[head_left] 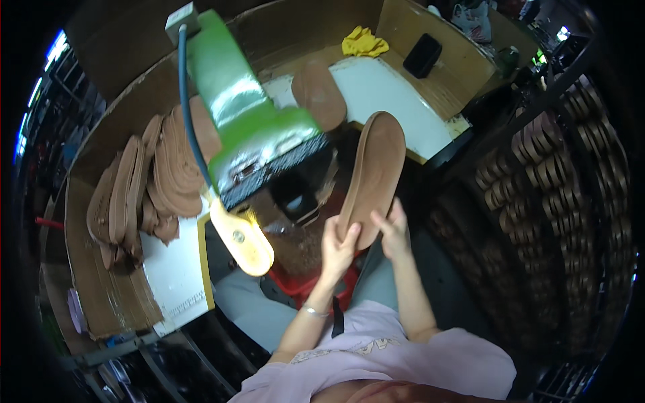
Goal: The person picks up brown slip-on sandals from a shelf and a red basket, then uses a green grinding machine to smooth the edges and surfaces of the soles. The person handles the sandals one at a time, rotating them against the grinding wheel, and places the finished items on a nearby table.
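A brown shoe sole (377, 171) with a raised rim is held up and slightly tilted in front of me. My left hand (338, 243) grips its near end from the left, thumb on the inner face. On the other side my right hand (394, 230) pinches the sole's right edge near the same end. Just left of the sole stands a green machine (232, 87) with a dark lower front. A lit yellow lamp (243, 238) on a blue flexible arm hangs at the machine's near side.
Several brown soles (178, 161) are piled left of the machine; another sole (319, 94) lies behind it on the white table (376, 87). Cardboard walls border the table. A yellow cloth (364, 42) and a black tray (422, 56) lie at the back. Racks (537, 174) of brown pieces stand right.
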The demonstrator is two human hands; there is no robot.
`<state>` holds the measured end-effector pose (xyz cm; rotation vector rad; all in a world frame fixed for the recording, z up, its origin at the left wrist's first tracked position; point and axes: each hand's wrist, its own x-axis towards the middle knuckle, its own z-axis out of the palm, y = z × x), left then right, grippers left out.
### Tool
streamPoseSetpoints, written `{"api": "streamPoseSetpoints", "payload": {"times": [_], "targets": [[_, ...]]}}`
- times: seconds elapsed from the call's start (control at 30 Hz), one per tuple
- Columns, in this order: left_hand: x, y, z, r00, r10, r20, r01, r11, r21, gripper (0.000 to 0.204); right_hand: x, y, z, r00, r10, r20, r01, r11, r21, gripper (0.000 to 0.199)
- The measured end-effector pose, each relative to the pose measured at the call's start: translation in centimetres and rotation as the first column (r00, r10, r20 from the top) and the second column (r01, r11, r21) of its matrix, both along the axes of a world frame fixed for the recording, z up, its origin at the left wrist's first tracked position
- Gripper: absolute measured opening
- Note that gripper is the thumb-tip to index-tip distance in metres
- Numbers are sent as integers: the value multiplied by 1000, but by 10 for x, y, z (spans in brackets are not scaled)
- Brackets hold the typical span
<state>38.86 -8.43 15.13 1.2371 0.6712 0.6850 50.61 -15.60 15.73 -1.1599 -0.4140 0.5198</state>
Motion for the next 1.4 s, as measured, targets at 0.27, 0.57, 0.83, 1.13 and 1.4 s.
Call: {"api": "streamPoseSetpoints", "payload": {"times": [0.27, 0.57, 0.83, 1.13, 1.4], "targets": [[26, 58, -31, 974, 217, 65, -186, 931, -315, 20, 154, 95, 29, 964, -70, 257, 127, 969, -213, 50], [-81, 248, 23, 638, 764, 97, -764, 644, -48, 47, 207, 159, -9, 675, 71, 734, 679, 327, -657, 40], [-73, 292, 12, 552, 822, 139, -833, 550, 57, 50, 239, 151, -25, 696, -116, 709, 649, 526, -550, 47], [-154, -25, -50, 938, 289, 193, -131, 808, -575, 67, -101, 25, -29, 562, 827, -7, -805, 546, -232, 67], [-173, 10, 17, 926, 195, 324, -99, 952, -289, 45, -91, -60, -47, 638, 726, -258, -767, 568, -297, 39]]}}
